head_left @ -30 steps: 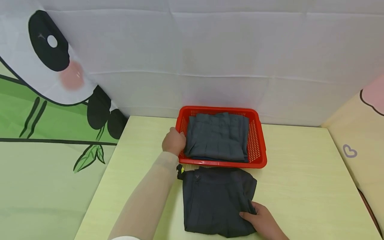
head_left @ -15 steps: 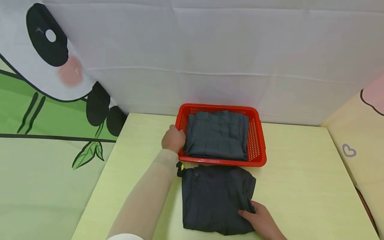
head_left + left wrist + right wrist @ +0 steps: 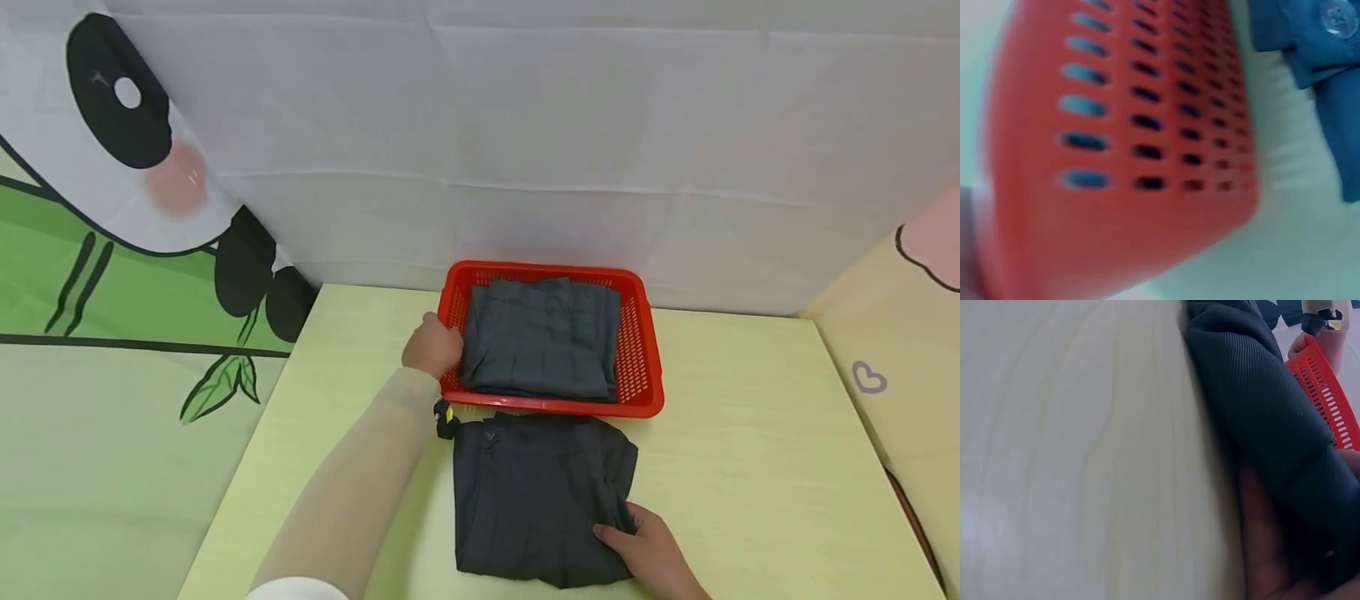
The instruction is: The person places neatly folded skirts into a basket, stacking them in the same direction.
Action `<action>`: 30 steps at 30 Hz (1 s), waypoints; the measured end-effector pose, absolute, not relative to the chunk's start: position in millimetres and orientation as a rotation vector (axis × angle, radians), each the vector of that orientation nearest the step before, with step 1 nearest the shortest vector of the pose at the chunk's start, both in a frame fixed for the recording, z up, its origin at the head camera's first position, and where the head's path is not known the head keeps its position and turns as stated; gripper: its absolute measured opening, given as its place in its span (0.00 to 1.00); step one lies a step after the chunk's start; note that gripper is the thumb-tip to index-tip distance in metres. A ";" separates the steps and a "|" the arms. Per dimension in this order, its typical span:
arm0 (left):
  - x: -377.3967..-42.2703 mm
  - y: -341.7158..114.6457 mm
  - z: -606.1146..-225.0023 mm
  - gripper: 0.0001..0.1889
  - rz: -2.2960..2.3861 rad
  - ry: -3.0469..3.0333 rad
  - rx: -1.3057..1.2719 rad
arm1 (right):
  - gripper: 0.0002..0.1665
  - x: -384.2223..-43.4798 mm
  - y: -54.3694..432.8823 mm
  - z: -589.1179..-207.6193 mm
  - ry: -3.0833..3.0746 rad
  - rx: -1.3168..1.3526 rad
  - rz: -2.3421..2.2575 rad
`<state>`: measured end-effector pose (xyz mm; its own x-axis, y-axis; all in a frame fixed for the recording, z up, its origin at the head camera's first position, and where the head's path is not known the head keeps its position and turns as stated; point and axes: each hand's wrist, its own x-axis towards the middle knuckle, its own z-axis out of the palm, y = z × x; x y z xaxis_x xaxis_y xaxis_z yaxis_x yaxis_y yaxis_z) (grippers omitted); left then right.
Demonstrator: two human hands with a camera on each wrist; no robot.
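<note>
My left hand (image 3: 432, 345) grips the left rim of a red perforated plastic basket (image 3: 555, 407). Inside the basket lies a folded dark grey garment (image 3: 536, 342). Just in front of the basket, flat on the table, are folded dark trousers (image 3: 543, 500) with a button near the waistband. My right hand (image 3: 652, 546) pinches their lower right edge, thumb on top and fingers tucked underneath. In the right wrist view, fingers (image 3: 1263, 544) show under the thick fold. The left wrist view looks along the basket's holed side wall (image 3: 1116, 231), and the trousers' button (image 3: 1339, 17) shows beyond it.
A pale yellow table (image 3: 757, 450) with wood grain holds everything. White cloth (image 3: 555, 125) hangs behind its back edge, close to the basket. A printed cartoon cloth (image 3: 150, 292) stands at the left and a cream one (image 3: 900, 350) at the right.
My left forearm has shifted slightly to the left. Both hands keep their holds, and the basket and trousers stay nearly in place.
</note>
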<state>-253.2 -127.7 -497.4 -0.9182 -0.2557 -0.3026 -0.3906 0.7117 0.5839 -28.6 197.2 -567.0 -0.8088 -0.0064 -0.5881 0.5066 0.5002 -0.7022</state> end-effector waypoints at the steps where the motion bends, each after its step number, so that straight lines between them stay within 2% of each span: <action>1: -252.6 -128.7 -493.6 0.24 1.013 2.716 -0.506 | 0.33 -28.4 197.5 -567.5 2.220 0.408 -1.286; 5: -242.2 -137.0 -476.6 0.29 1.078 2.796 -0.450 | 0.32 -27.4 198.0 -568.9 2.219 0.407 -1.298; 8: -221.2 -149.3 -470.3 0.30 1.208 2.844 -0.414 | 0.33 -27.5 198.9 -569.0 2.221 0.406 -1.286; 14: -146.8 -171.4 -486.9 0.29 1.487 2.629 -0.462 | 0.36 -28.9 201.4 -567.5 2.229 0.410 -1.274; 18: -91.0 -172.4 -505.9 0.27 1.532 2.433 -0.529 | 0.36 -29.2 201.0 -568.0 2.238 0.406 -1.276; 21: -61.2 -168.2 -517.1 0.25 1.537 2.327 -0.584 | 0.35 -29.8 200.4 -569.8 2.241 0.388 -1.288; 24: -44.8 -162.7 -527.2 0.23 1.573 2.243 -0.624 | 0.34 -30.1 199.4 -570.3 2.230 0.383 -1.308; 30: -35.1 -150.0 -538.8 0.21 1.685 1.984 -0.654 | 0.33 -28.8 199.9 -569.4 2.217 0.395 -1.324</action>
<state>-35.1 -150.0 -538.8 -0.7845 -0.0640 -0.6168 -0.6190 0.1394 0.7729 -28.8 199.9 -569.4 -0.8205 -0.0169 -0.5715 0.4952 0.4786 -0.7251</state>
